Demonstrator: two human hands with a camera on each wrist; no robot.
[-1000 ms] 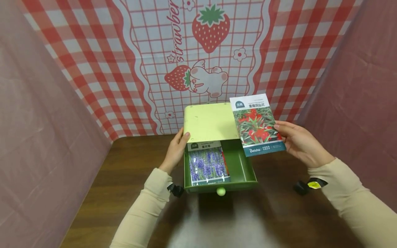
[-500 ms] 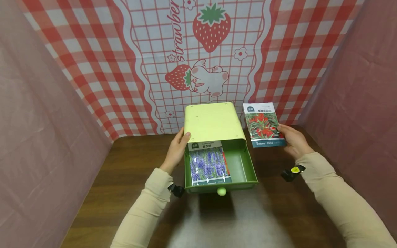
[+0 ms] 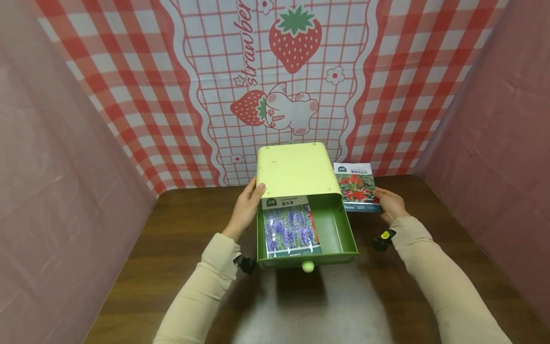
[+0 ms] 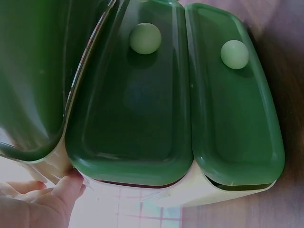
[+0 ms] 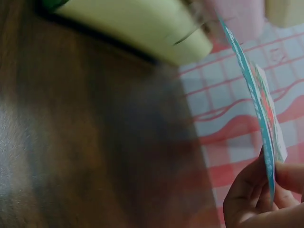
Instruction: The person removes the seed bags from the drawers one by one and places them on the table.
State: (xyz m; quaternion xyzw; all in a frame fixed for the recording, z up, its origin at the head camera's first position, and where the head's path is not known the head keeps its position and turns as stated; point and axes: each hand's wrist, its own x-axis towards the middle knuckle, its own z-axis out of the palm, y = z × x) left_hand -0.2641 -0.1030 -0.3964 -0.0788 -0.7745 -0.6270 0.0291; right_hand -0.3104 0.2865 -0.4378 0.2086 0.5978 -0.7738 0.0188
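A light-yellow mini drawer cabinet [image 3: 296,169] stands on the table with its green top drawer [image 3: 333,229] pulled out. Inside the drawer's left part lies a seed packet with purple flowers [image 3: 290,229]; a red edge of something shows beneath it. My left hand [image 3: 246,208] rests against the cabinet's left side, thumb at the front edge. My right hand [image 3: 391,205] pinches a seed packet with red flowers [image 3: 354,186] by its right edge, beside the cabinet's right side. The right wrist view shows this packet [image 5: 259,104] tilted, nearly edge-on, between thumb and fingers.
Below the open drawer, two closed green drawers with round knobs [image 4: 145,39] show in the left wrist view. Behind the wooden table [image 3: 172,248] hangs a red-checked strawberry cloth [image 3: 296,43]. Pink curtains [image 3: 485,143] enclose both sides.
My right hand has carried the red-flower packet away from above the cabinet's right edge, down and back alongside the cabinet. My left hand has stayed on the cabinet.
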